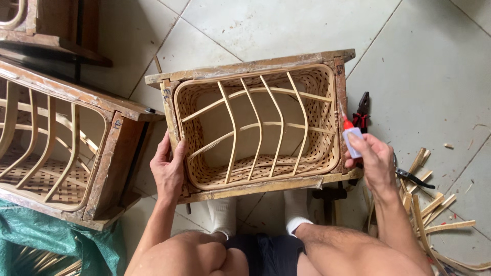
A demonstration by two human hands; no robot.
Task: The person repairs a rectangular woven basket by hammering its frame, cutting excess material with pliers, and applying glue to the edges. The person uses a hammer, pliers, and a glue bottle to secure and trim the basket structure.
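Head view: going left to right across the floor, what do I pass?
Green tarp → second wooden frame with basket → left hand → woven basket in its wooden frame → glue bottle in right hand → bamboo strips.

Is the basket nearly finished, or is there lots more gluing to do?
The woven basket already sits inside the wooden frame, with its curved ribs laid across. In hand: the left hand steadies the frame while the right hand holds a glue bottle at the rim. How many joints still need glue cannot be told.
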